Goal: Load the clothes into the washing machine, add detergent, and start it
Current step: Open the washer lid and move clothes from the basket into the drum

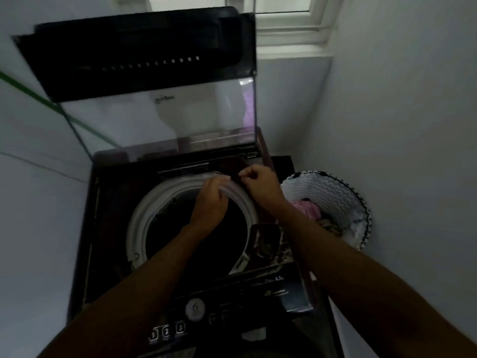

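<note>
- Landmark: the white drum rim [144,215] of the top-loading washing machine [108,228]. All positions are referred to it.
- The lid [144,58] stands raised behind the rim. Judgement: a knock from either forearm could bring it down on the hands working beneath it.
- The left hand [210,200] lies over the rim's far right arc, fingers curled down onto the rim; whether it grips the rim or only rests there cannot be told.
- The right hand [259,186] is just beyond the rim at its far right, fingertips brought together in a pinch on a small dark part of the machine top. What that part is cannot be made out; possibly a detergent compartment.
- Inside the rim the drum is dark; some cloth shows at the left inner edge, but the load cannot be assessed.
- The laundry basket [333,192] sits to the right of the rim, outside the machine, with pink clothes [305,208] and other garments in it. Risk: starting with these left out leaves the load incomplete.
- Risk: in this dim light, detergent may be misplaced or spilled onto the machine top.
- The control panel [196,316] lies on the near side of the rim, beneath both forearms. Risk: a leaning arm could press a button early.
</note>
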The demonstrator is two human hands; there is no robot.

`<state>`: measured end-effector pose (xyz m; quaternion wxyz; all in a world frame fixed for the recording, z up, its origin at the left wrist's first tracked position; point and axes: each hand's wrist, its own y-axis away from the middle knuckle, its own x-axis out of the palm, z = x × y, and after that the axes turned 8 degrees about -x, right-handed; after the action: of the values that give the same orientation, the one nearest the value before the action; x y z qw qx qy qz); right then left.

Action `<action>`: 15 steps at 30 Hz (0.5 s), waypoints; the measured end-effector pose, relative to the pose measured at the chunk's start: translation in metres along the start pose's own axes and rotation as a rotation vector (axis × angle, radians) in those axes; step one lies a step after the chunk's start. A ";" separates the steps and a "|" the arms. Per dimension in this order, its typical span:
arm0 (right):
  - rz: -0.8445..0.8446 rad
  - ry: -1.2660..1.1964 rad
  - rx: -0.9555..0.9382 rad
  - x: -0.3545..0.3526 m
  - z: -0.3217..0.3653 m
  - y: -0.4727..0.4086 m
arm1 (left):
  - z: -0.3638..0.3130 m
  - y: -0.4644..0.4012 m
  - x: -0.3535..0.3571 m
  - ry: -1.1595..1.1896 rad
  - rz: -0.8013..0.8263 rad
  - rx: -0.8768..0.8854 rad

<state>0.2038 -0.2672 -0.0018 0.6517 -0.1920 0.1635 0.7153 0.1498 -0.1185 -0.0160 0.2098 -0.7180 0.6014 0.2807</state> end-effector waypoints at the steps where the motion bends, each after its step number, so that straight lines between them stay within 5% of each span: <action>1: -0.052 -0.015 0.028 -0.014 -0.002 -0.001 | -0.008 -0.002 0.009 0.012 0.025 0.038; 8: -0.150 -0.044 0.309 -0.104 -0.094 -0.011 | -0.088 -0.022 0.086 0.017 0.167 0.292; 15: -0.143 -0.073 0.520 -0.143 -0.185 -0.004 | -0.115 -0.044 0.170 -0.192 0.452 0.284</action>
<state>0.2301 -0.4808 -0.0939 0.7334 -0.0033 0.3043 0.6079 0.2302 -0.3110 -0.0425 0.2962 -0.4995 0.7569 0.2999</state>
